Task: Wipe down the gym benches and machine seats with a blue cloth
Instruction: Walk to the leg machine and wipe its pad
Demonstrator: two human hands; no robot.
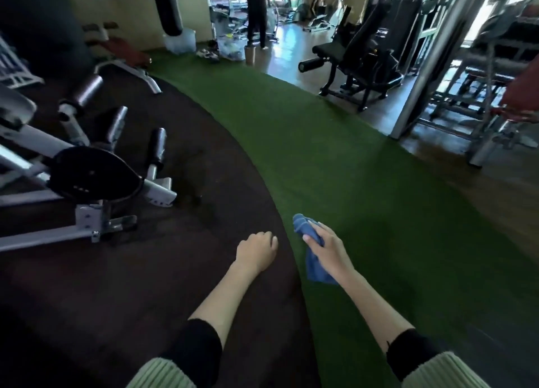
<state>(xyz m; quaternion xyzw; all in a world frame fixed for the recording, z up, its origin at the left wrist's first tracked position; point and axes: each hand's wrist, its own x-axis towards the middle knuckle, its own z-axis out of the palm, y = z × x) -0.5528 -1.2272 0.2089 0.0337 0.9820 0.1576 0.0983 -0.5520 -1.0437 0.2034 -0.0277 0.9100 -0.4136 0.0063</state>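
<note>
My right hand (326, 249) grips the blue cloth (313, 259), thumb and fingers curled over its middle. The cloth is soft, nappy towelling, crumpled into a rough roll. Its long axis runs near to far: a bunched knob pokes out past my fingertips at the far end, and a limp, wider flap hangs out below my palm at the near end. It is held in the air over the left edge of the green turf (364, 183).

My left hand (256, 252) has its fingers curled in with nothing in them. It sits just left of the cloth, not touching it, over the dark rubber floor (145, 271).

The turf is a short-piled strip running from near right to far left, and its edge against the matte rubber is a clean curve. It offers a broad, open lane ahead.

On the left stands a grey steel-tube machine with a rounded black padded seat (93, 173) and cylindrical foam rollers (157, 147). On the far right, on glossy floor past the turf's edge, sits a black padded leg machine (350, 58) beside a steel post (423, 66). Far off, a person (256, 11) stands near a hanging black punching bag (167, 5).
</note>
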